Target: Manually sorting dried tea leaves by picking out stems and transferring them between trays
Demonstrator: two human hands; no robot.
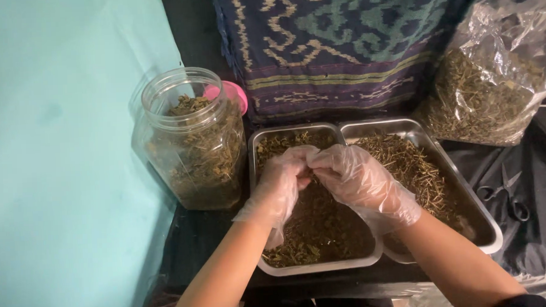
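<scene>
Right, I'm seeing the gloved left hand (278, 185) and right hand (360, 182) pinching together on a bit of dried herb over the left tray (316, 267), stalks sitting in the right tray (490, 233), so mid-stripping I'd judge; next needs a steady pull apart.

Both gloved hands, left hand (280, 180) and right hand (358, 181), are meeting fingertip to fingertip over the left metal tray (316, 268) of dried herbs (318, 227). Left of this tray an open plastic jar (191, 141) is standing; right of it, a second tray (490, 224) is lying.
</scene>
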